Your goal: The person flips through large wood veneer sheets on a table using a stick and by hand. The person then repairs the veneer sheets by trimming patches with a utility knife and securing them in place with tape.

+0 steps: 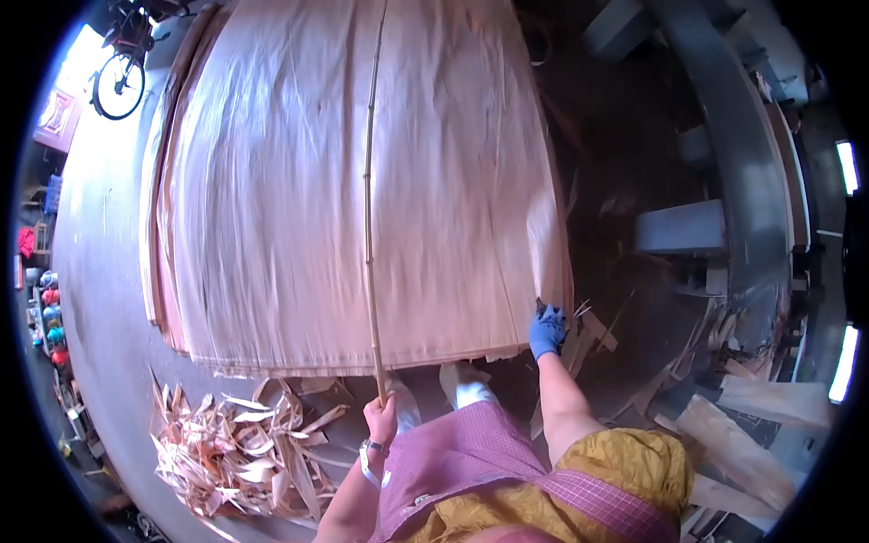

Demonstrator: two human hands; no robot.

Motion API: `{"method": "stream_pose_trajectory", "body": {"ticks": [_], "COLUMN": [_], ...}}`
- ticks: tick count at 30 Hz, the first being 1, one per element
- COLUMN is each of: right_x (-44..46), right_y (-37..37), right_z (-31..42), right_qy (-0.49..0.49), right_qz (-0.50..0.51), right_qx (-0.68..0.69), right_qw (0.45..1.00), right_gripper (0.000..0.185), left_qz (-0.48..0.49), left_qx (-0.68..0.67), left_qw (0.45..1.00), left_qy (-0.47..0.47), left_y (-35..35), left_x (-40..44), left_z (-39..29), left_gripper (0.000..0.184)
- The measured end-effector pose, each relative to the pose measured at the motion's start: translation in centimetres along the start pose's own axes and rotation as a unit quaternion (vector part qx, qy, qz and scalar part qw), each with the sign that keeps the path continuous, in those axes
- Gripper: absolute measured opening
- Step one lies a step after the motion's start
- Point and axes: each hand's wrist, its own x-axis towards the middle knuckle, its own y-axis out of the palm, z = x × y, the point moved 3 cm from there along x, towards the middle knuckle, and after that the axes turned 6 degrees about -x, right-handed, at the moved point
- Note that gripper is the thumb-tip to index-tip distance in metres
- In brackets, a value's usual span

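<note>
Dim workshop floor (pixel 101 244) surrounds a broad stack (pixel 272 199) of thin wooden sheets, which lies directly in front of the person. Work in hand is at the stack's near right corner: the right hand (pixel 548 333), in a blue glove, appears to have its fingers closed on the edge of the top sheet, where a pale fold (pixel 541 240) runs up from them. A jointed pole (pixel 368 226) extends lengthwise over the stack; the left hand (pixel 381 418), bare, has its fingers wrapped around the near end, just beyond the front edge. Shifting so thin a sheet would, I judge, call for a light, even pull and a steady pole, since the wood could split along its grain.

Closer to the person, curled scraps (pixel 240 452) are heaped at the left, and flat offcuts (pixel 738 448) litter the right side. Beyond those stands a grey block (pixel 681 226). Far left, a bicycle (pixel 119 86) is parked near bright light. What bears the stack is hidden.
</note>
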Motion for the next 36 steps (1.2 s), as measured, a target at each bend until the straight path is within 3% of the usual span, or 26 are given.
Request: {"method": "stream_pose_trajectory", "body": {"ticks": [3,4,6,10,15,18,21,22,25,28,30,32,34,36], "right_x": [-0.9,-1.6,-2.9,-5.8,-8.7,-9.3,-8.0,-7.3,-6.1,-6.1,-7.1,-8.8,-9.5,-9.2], "right_y": [-0.6,-2.0,-2.4,-3.1,-4.1,-4.7,-2.9,-2.4,-3.1,-5.0,-5.9,-7.5,-10.1,-10.0], "right_z": [1.6,3.2,6.8,15.4,23.7,25.7,25.7,25.3,23.9,23.7,24.2,24.8,25.3,25.5], "right_qy": [0.020,-0.014,-0.088,-0.149,-0.203,-0.231,-0.235,-0.264,-0.287,-0.301,-0.364,-0.370,-0.365,-0.304], "right_qz": [0.028,0.075,0.057,0.125,0.332,0.420,0.502,0.502,0.501,0.529,0.513,0.492,0.533,0.531], "right_qx": [0.204,0.338,0.444,0.592,0.621,0.579,0.476,0.422,0.391,0.390,0.399,0.397,0.352,0.441], "right_qw": [0.978,0.938,0.890,0.782,0.680,0.660,0.683,0.707,0.717,0.691,0.667,0.681,0.677,0.656], "right_gripper": [0.030,0.041,0.045,0.049,0.053,0.053,0.052,0.053,0.054,0.053,0.053,0.052,0.044,0.041], "left_qz": [0.026,0.039,0.054,0.055,0.048,0.059,0.082,0.090,0.093,0.065,0.084,0.095,0.080,0.038], "left_qx": [-0.010,-0.010,0.008,0.122,0.153,0.157,0.112,0.091,0.036,0.005,-0.078,-0.138,-0.192,-0.169], "left_qw": [1.000,0.999,0.998,0.991,0.987,0.986,0.989,0.990,0.994,0.998,0.993,0.985,0.976,0.984], "left_qy": [-0.011,-0.027,-0.023,-0.022,-0.001,0.023,0.051,0.061,-0.033,0.020,-0.019,-0.044,-0.062,-0.034], "left_y": [-1.1,-1.2,-1.3,-1.3,-0.8,-0.6,-0.2,0.0,-0.3,-0.3,-0.4,-1.4,-2.9,-4.9], "left_x": [1.4,1.9,2.8,4.4,6.0,6.4,7.0,7.1,6.1,5.8,5.7,5.6,5.8,7.4], "left_z": [0.0,0.0,-0.7,-1.9,-1.7,-1.7,-0.6,-0.2,-2.5,-2.1,0.3,1.6,2.1,4.4], "left_gripper": [0.037,0.039,0.043,0.051,0.050,0.045,0.041,0.039,0.036,0.038,0.037,0.034,0.030,0.029]}}
